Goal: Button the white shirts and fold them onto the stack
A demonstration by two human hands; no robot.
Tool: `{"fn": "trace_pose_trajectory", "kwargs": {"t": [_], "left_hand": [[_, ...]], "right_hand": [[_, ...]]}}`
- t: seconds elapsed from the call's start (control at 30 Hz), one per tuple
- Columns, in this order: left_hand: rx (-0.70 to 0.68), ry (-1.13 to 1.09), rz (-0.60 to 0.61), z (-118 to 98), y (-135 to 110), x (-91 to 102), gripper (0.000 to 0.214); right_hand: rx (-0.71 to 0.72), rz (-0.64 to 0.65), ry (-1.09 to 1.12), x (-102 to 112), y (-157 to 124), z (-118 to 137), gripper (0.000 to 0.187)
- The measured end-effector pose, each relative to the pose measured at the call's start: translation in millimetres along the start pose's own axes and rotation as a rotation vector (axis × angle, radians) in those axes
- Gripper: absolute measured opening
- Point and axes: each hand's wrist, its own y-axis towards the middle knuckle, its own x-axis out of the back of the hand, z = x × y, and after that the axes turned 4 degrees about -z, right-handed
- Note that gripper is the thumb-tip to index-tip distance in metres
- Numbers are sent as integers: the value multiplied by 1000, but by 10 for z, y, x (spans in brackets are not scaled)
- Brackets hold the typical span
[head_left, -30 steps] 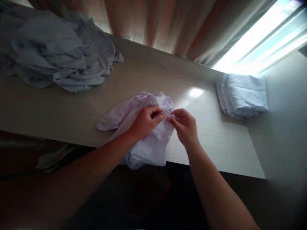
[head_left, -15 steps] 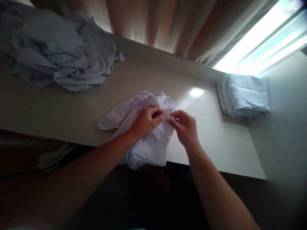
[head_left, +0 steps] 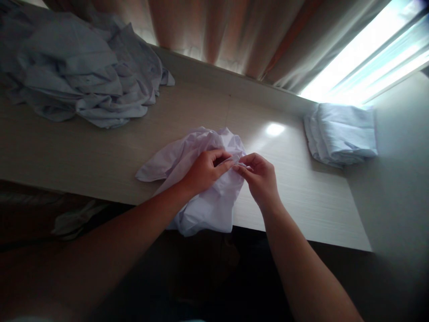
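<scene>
A pale white shirt [head_left: 214, 205] lies crumpled on the light wooden tabletop, its lower part hanging over the front edge. My left hand [head_left: 209, 170] pinches a bit of its cloth between thumb and fingers. Just to the right, my right hand [head_left: 258, 174] pinches the same raised edge of fabric, fingertips close to those of the left. What exactly lies between the fingertips is too small to make out. A sleeve-like part of the shirt spreads out to the left.
On the tabletop [head_left: 301, 197], a loose heap of white clothes [head_left: 83, 71] fills the back left. A neat stack of folded white clothes [head_left: 346, 134] stands at the right, by the wall [head_left: 395, 188]. Curtains [head_left: 214, 31] hang behind, beside a bright window [head_left: 365, 53].
Both hands have shifted very slightly to the right, still pinching the shirt's cloth. The shirt and the piles look the same.
</scene>
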Motion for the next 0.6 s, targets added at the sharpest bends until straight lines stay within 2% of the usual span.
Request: {"fn": "trace_pose_trajectory", "kwargs": {"t": [0.6], "left_hand": [[1, -19, 15, -18, -25, -27, 21]], "right_hand": [[1, 51, 81, -4, 21, 19, 27]]}}
